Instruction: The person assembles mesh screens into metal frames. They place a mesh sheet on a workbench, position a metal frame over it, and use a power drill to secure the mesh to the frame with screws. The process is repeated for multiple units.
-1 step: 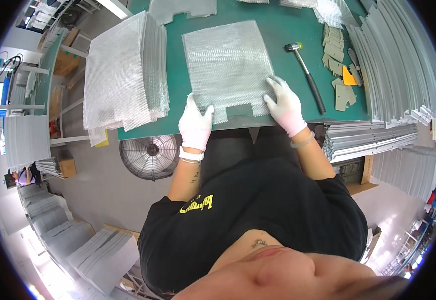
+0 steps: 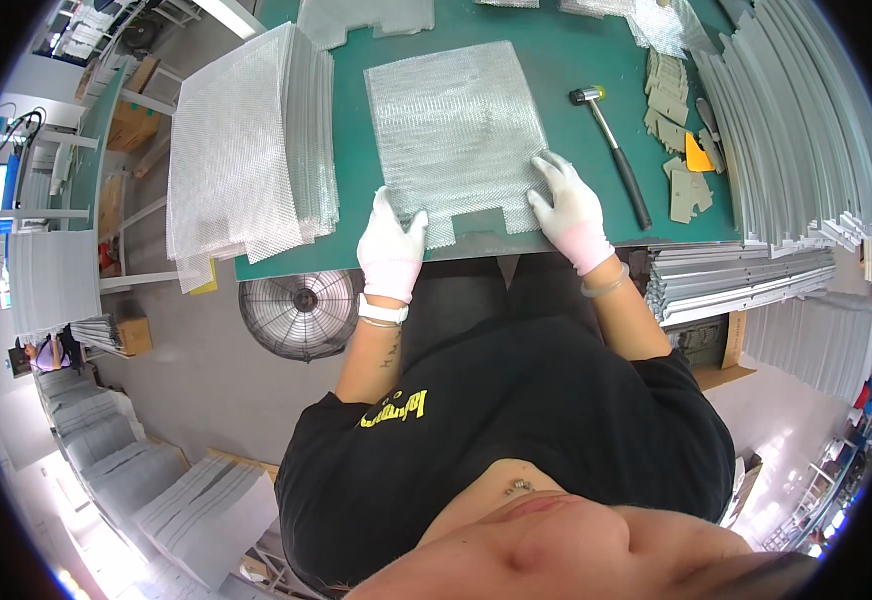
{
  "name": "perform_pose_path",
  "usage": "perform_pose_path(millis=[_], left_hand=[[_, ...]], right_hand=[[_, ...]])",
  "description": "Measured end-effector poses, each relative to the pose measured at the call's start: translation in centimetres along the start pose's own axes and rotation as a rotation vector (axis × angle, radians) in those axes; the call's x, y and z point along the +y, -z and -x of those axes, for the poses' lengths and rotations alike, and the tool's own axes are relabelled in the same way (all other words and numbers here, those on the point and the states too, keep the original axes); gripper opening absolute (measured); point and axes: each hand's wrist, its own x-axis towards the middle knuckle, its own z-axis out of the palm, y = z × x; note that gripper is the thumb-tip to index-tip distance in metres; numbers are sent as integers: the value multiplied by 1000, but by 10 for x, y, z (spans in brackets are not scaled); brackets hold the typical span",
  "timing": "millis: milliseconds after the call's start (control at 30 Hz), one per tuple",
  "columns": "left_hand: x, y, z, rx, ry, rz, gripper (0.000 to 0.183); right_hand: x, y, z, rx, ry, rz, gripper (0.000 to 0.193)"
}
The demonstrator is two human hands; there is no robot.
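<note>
A silvery metal mesh sheet (image 2: 461, 115) with a rectangular notch in its near edge lies on the green tabletop in front of me. My left hand (image 2: 393, 245), in a white glove, grips its near left corner, thumb on top and fingers along the side edge. At the near right side my gloved right hand (image 2: 571, 210) holds the opposite edge, its thumb resting over the mesh. Whether more sheets lie under this one, I cannot tell. Right of the sheet lies a mallet (image 2: 613, 155) with a black handle and a small two-coloured head.
Stacked mesh sheets (image 2: 231, 145) stand at the table's left. Small beige plates (image 2: 689, 192) and an orange piece (image 2: 698, 152) lie on the right, beside tall rows of grey metal panels (image 2: 791, 120). A round floor fan (image 2: 301, 315) sits below the table's near edge (image 2: 346, 262).
</note>
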Motion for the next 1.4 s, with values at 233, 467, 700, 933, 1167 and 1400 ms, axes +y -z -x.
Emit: perform_pose_path(millis=[233,467,700,933,1167,1400], left_hand=[[14,26,-10,-133,104,-102,74],[-15,4,-19,-147,-337,-315,67],[-8,12,-20,-157,-315,-252,67],[-7,13,-19,-176,-282,-234,66],[-8,13,-20,-157,-280,-202,66],[-8,14,-19,-156,-271,-215,66]], right_hand=[[-33,30,-16,-183,-133,256,38],[-50,-30,-159,-42,335,72,23],[-86,-120,-340,-109,-211,241,42],[-119,-124,-351,-194,-451,406,43],[-124,-127,-349,-258,-421,512,43],[-123,-129,-356,-77,-414,279,57]])
